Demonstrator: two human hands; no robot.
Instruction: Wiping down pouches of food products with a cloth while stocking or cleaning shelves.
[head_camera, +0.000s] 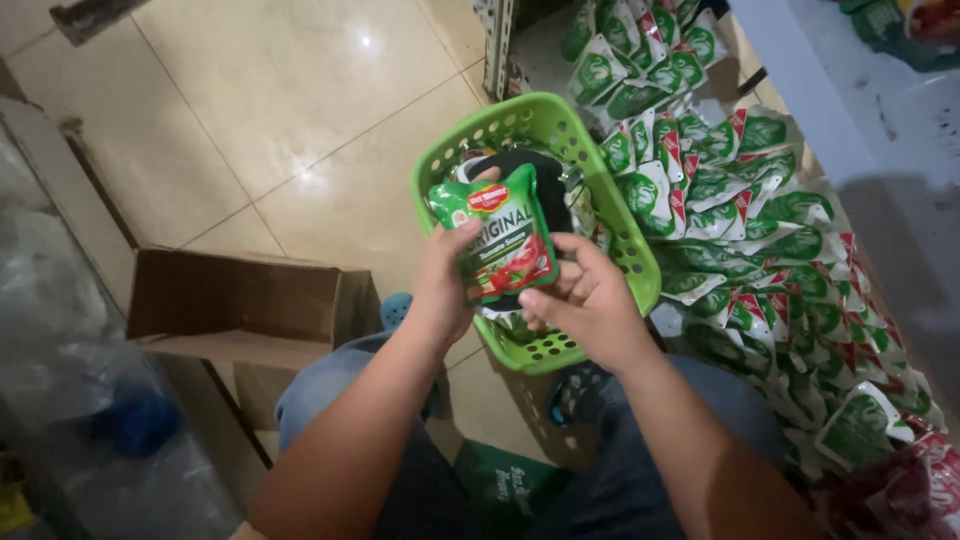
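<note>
— Now, item one: what do the hands hold?

— Green foil pouch of tomato sauce with red picture (497, 235), upright, long axis running up and away from the person. Left hand (447, 285): fingers clamped on the pouch's left edge, thumb across its front. Right hand (590, 295): fingers curled together at the pouch's lower right corner, touching it.

— Location?

— Held over the green perforated plastic basket (635, 262), just above its dark contents; the left hand is the nearer grip.

— Surroundings and room?

— Heap of matching green-and-red sauce pouches (760, 230) on the floor, just right of the basket, touching its rim. Open brown cardboard box (240, 300) left, well apart. Beige tiled floor (290, 110) open ahead and left; the right side is crowded.
</note>
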